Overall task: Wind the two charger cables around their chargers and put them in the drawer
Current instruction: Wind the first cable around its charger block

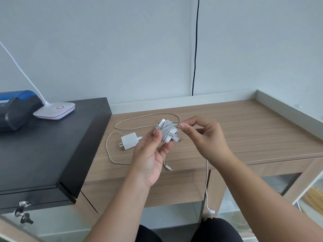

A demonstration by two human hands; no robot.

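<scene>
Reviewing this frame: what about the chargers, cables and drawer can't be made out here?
Head view only:
- Wound charger: much of its body is covered by cable turns and the left hand.
- Hanging cable: the right hand hides how it joins the windings.
- Second charger: its loose cable passes behind the left hand.
- Drawer: whether either desk front panel is one, unclear.
- Keys: blurred at the frame corner.

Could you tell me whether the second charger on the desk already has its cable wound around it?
No, the second charger lies bare on the desk with its cable trailing loose around it.
</scene>
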